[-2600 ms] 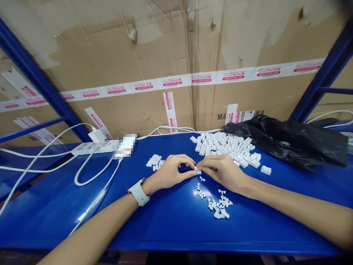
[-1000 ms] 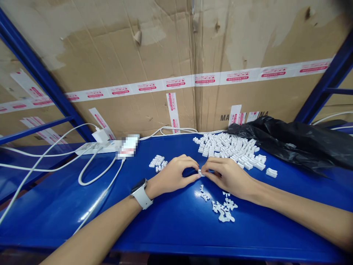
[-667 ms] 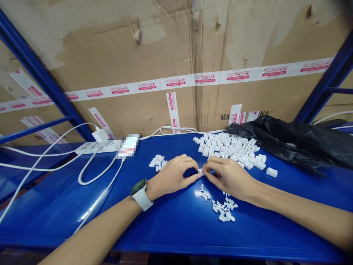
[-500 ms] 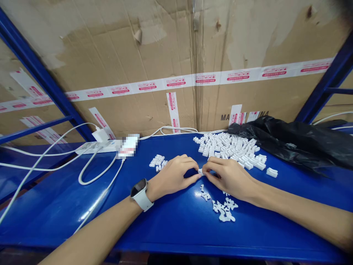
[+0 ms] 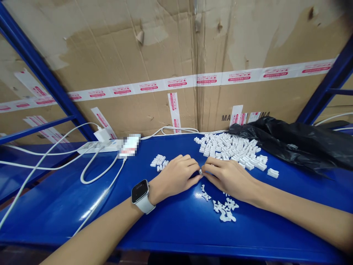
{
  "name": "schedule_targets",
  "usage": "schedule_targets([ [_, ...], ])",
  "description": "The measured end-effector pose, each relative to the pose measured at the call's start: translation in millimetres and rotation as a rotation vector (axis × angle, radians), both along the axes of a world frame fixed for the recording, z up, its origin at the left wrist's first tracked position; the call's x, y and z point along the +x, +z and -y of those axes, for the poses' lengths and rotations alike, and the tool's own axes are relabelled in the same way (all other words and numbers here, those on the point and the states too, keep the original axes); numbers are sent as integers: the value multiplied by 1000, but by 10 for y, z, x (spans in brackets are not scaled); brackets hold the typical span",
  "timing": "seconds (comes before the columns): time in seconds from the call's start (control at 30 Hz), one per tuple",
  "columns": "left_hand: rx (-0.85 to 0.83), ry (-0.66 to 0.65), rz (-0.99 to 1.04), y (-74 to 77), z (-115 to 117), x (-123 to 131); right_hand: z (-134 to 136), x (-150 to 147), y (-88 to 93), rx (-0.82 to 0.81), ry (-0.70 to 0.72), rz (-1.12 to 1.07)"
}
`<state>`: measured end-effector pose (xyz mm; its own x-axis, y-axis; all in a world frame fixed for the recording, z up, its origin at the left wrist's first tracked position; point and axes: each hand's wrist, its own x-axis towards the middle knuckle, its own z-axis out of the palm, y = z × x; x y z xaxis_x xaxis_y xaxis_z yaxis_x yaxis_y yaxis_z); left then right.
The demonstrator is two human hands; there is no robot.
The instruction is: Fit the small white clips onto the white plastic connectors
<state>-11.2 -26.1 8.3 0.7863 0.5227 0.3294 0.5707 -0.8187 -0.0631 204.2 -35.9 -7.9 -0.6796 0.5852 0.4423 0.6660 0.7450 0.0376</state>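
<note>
Between the fingertips of both hands sits a small white piece, mostly covered by the fingers. My left hand, with a watch on its wrist, pinches it from the left. From the right, my right hand pinches the same piece. Behind my right hand lies a large pile of white blocks. A smaller group of white blocks is just beyond my left hand. Nearer to me, thin flat white pieces lie loosely on the blue table.
A white power strip with cables stands at the back left, beside a blurred-out device. A black plastic bag covers the back right. Large cardboard rises behind the table, between blue metal posts.
My hands have drawn slightly closer together, and less of the white piece between them shows. The view has shifted a little.
</note>
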Motion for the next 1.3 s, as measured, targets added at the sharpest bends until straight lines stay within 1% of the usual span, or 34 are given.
schedule_targets([
  [0.33, -45, -5, 32, -1, -11, 0, -22, 12, -28, -65, 17, -70],
  [0.6, -48, -9, 49, -8, -10, -9, -21, 25, 4, -73, 22, -54],
  [0.87, -50, -13, 48, 4, -13, -3, -1, 27, 22, 2, -6, 22],
  [1.07, -68, -5, 63, -11, -19, -17, 15, 58, 55, -53, 84, 44],
  [1.17, -80, -3, 70, -14, -20, -23, 36, 55, 89, -79, 93, 72],
  [1.3, -94, -9, 88, -7, -12, -24, 36, 88, 151, -129, 111, 13],
])
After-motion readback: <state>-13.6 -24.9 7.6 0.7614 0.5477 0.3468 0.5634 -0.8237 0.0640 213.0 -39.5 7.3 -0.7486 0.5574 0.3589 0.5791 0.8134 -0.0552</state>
